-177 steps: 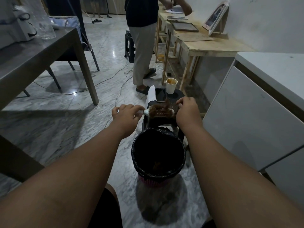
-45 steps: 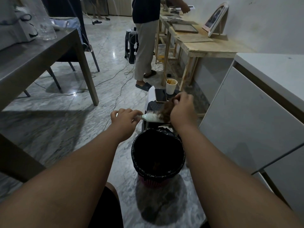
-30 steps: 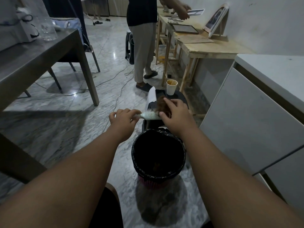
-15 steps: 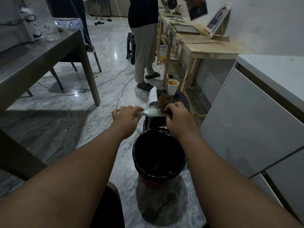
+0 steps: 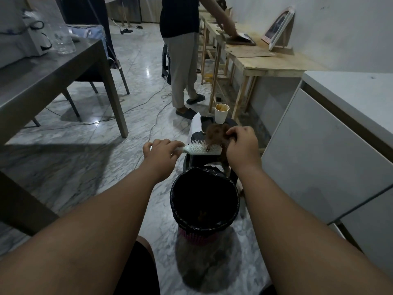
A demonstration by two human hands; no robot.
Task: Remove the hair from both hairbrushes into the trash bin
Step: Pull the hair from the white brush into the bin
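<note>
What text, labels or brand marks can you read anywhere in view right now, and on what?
No text here can be read.
hairbrush: no mark visible on the side shown.
paper cup: plain, no print visible.
framed picture: too blurred to read.
white appliance at far left: nothing legible, too blurred.
</note>
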